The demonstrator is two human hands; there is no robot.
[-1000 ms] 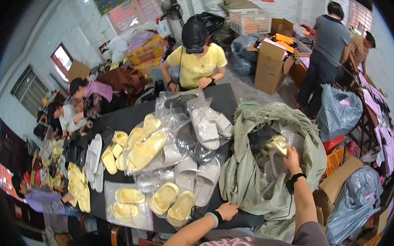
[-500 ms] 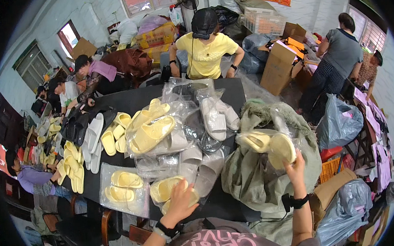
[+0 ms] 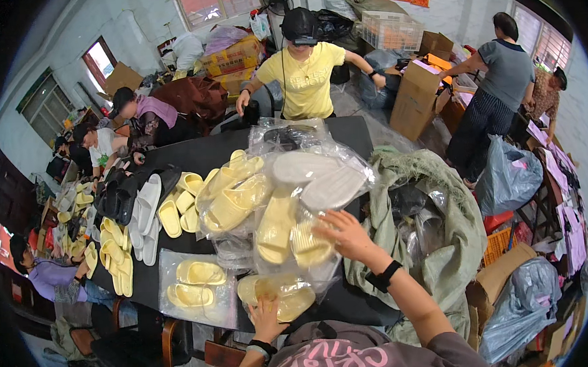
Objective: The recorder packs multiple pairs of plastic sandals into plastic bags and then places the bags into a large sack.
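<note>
Clear-bagged slippers lie in a heap on the black table [image 3: 204, 148]. My right hand [image 3: 348, 237] is open, fingers spread, at the right edge of a bagged yellow slipper pair [image 3: 276, 228]. Just beyond it lies a bagged grey pair [image 3: 320, 178], soles up. My left hand [image 3: 267, 318] rests with outstretched fingers on the near edge of another bagged yellow pair [image 3: 287, 295]; it holds nothing that I can see. Left of that, a flat bag holds one more yellow pair [image 3: 195, 273]. Other bagged yellow slippers [image 3: 238, 200] top the heap.
On my right gapes a green woven sack [image 3: 446, 241] with plastic bags inside. Loose white slippers [image 3: 146, 216] and black slippers [image 3: 116, 198] lie to the left. Across the table stands a person in yellow [image 3: 301, 79]. A wooden-armed chair [image 3: 142, 347] is near left.
My right hand has brought the bagged yellow pair from above the sack leftward onto the heap and let go. My left hand has drawn back to the near edge of its bag.
</note>
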